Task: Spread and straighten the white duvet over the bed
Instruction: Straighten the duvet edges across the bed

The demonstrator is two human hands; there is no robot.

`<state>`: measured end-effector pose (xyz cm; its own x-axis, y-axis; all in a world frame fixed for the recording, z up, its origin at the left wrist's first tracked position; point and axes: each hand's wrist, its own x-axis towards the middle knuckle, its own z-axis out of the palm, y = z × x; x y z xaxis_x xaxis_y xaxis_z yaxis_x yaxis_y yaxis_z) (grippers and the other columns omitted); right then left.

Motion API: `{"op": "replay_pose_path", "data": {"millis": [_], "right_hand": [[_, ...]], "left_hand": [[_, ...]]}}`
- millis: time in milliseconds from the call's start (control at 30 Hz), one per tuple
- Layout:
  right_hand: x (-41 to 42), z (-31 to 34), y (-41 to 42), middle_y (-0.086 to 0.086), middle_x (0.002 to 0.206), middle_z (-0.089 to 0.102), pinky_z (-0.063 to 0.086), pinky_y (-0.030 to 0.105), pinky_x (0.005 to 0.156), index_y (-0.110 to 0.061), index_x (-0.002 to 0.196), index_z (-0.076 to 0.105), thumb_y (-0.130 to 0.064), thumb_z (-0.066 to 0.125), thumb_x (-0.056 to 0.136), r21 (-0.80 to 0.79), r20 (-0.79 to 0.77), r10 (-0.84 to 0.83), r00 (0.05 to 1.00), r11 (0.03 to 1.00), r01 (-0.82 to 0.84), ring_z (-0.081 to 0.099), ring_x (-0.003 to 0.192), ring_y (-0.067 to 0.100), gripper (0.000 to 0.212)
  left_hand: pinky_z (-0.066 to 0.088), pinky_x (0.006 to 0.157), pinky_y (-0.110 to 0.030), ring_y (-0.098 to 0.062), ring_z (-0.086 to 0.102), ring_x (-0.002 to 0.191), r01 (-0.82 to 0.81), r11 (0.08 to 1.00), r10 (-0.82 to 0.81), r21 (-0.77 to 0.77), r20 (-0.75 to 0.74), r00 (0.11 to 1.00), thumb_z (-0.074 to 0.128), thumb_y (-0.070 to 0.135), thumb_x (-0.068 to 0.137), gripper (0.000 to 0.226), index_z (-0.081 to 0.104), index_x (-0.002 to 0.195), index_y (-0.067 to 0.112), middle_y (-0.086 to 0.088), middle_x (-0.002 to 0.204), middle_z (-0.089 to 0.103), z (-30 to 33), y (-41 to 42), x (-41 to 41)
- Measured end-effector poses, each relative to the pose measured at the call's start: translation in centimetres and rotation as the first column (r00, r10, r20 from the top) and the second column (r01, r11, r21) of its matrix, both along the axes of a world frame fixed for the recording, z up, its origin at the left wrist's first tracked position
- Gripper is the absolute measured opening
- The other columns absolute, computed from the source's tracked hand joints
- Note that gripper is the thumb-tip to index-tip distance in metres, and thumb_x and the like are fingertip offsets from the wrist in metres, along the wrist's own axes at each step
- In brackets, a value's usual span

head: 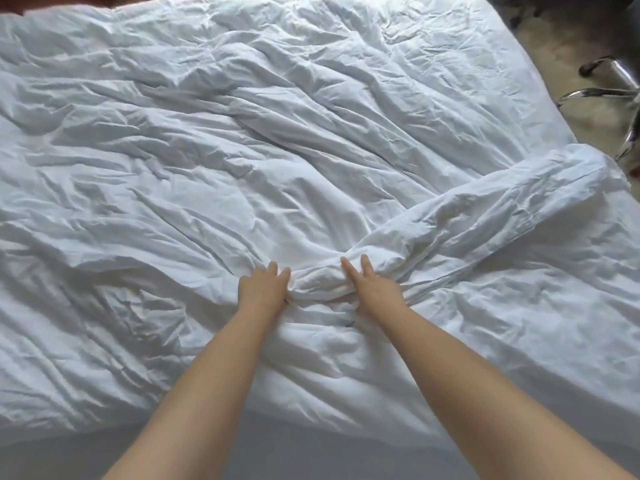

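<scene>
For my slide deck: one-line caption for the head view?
Both hands, left and right, grip a bunched fold of the wrinkled white duvet.

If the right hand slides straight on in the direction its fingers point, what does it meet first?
Probably the thick rolled fold of the white duvet, which starts right at the right hand and runs up to the right. Beyond it lies only more crumpled duvet, though depth is hard to judge.

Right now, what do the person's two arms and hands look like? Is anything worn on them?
Both arms are bare along all of their visible length; no sleeve shows. The left hand and the right hand wear no glove, and no ring, watch or bracelet can be seen on the fingers or wrists. The forearms are slim and smooth, without visible markings. The picture is too soft to judge the nails.
</scene>
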<state>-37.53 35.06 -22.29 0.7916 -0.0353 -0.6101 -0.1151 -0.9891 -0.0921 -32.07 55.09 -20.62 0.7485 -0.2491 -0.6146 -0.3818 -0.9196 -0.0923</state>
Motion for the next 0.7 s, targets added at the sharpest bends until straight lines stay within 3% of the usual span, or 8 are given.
{"op": "replay_pose_path", "data": {"millis": [67, 133, 233, 300, 400, 533, 633, 700], "right_hand": [[0.9, -0.3, -0.3, 0.011, 0.150, 0.023, 0.044, 0.035, 0.075, -0.028, 0.151, 0.011, -0.010, 0.047, 0.092, -0.044, -0.020, -0.043, 0.999, 0.998, 0.042, 0.060, 0.105, 0.034, 0.072], [1.8, 0.3, -0.3, 0.008, 0.135, 0.042, 0.043, 0.038, 0.087, -0.017, 0.139, 0.038, -0.009, 0.039, 0.095, -0.104, -0.049, -0.020, 0.999, 0.994, 0.015, 0.057, 0.113, 0.031, 0.045], [4.5, 2.0, -0.2, 0.009, 0.125, 0.049, 0.043, 0.037, 0.083, -0.010, 0.123, 0.047, -0.005, 0.037, 0.093, -0.070, 0.216, -0.168, 0.962, 0.980, 0.187, 0.058, 0.107, 0.033, 0.032], [6.9, 3.3, -0.7, 0.010, 0.124, 0.048, 0.043, 0.038, 0.076, -0.009, 0.122, 0.047, -0.005, 0.036, 0.093, 0.001, 0.395, -0.343, 0.852, 0.928, 0.373, 0.060, 0.101, 0.034, 0.031], [9.1, 4.1, -2.2, 0.012, 0.126, 0.046, 0.042, 0.039, 0.074, -0.009, 0.122, 0.047, -0.005, 0.036, 0.093, 0.076, 0.442, -0.492, 0.750, 0.854, 0.515, 0.059, 0.099, 0.036, 0.031], [10.0, 3.8, -3.0, 0.015, 0.125, 0.051, 0.041, 0.040, 0.083, -0.007, 0.118, 0.048, -0.009, 0.037, 0.092, 0.052, 0.336, -0.459, 0.822, 0.881, 0.471, 0.055, 0.107, 0.039, 0.028], [13.0, 5.9, -3.4, 0.017, 0.121, 0.052, 0.039, 0.042, 0.083, -0.003, 0.116, 0.051, -0.011, 0.043, 0.090, 0.159, 0.513, -0.536, 0.670, 0.827, 0.540, 0.054, 0.104, 0.040, 0.028], [15.6, 7.8, -3.5, 0.020, 0.118, 0.053, 0.036, 0.044, 0.083, -0.001, 0.113, 0.054, -0.012, 0.046, 0.088, 0.254, 0.649, -0.565, 0.510, 0.793, 0.554, 0.053, 0.100, 0.042, 0.029]], "left_hand": [[0.039, 0.080, -0.036, -0.028, 0.047, 0.119, -0.002, 1.000, 0.002, 0.003, -0.015, 1.000, 0.054, 0.026, 0.090, 0.047, 0.038, 0.135, 0.023, -0.005, 0.132, 0.038, -0.5, 0.0, 0.8], [0.040, 0.080, -0.035, -0.027, 0.048, 0.117, 0.006, 1.000, -0.006, -0.005, -0.045, 0.999, 0.059, 0.033, 0.086, 0.053, 0.038, 0.134, 0.024, -0.004, 0.130, 0.039, -0.8, -0.1, 1.4], [0.043, 0.083, -0.037, -0.027, 0.049, 0.118, -0.012, 0.997, 0.009, -0.073, -0.039, 0.999, 0.061, 0.053, 0.079, 0.067, 0.036, 0.135, 0.027, -0.002, 0.131, 0.040, -0.5, -0.1, 3.1], [0.044, 0.082, -0.038, -0.027, 0.052, 0.116, -0.029, 0.988, 0.030, -0.151, 0.002, 1.000, 0.061, 0.063, 0.076, 0.070, 0.038, 0.132, 0.026, -0.002, 0.126, 0.044, 0.1, 0.0, 5.0], [0.044, 0.081, -0.037, -0.028, 0.054, 0.114, -0.057, 0.981, 0.059, -0.184, 0.004, 0.998, 0.066, 0.052, 0.079, 0.059, 0.042, 0.125, 0.023, -0.003, 0.123, 0.048, 1.5, -0.3, 8.5], [0.046, 0.088, -0.035, -0.030, 0.054, 0.115, -0.041, 0.998, 0.038, -0.054, -0.057, 0.998, 0.058, 0.024, 0.087, 0.027, 0.056, 0.113, 0.016, -0.008, 0.125, 0.056, 2.3, -1.0, 10.9], [0.047, 0.087, -0.036, -0.032, 0.058, 0.111, -0.250, 0.936, 0.272, -0.249, 0.059, 0.960, 0.064, 0.023, 0.082, 0.026, 0.063, 0.106, 0.014, -0.012, 0.118, 0.062, 5.1, -1.9, 14.5], [0.048, 0.083, -0.038, -0.035, 0.059, 0.106, -0.311, 0.835, 0.449, -0.453, 0.234, 0.862, 0.064, 0.023, 0.081, 0.023, 0.065, 0.100, 0.010, -0.015, 0.112, 0.063, 7.9, -2.6, 17.6]]}}
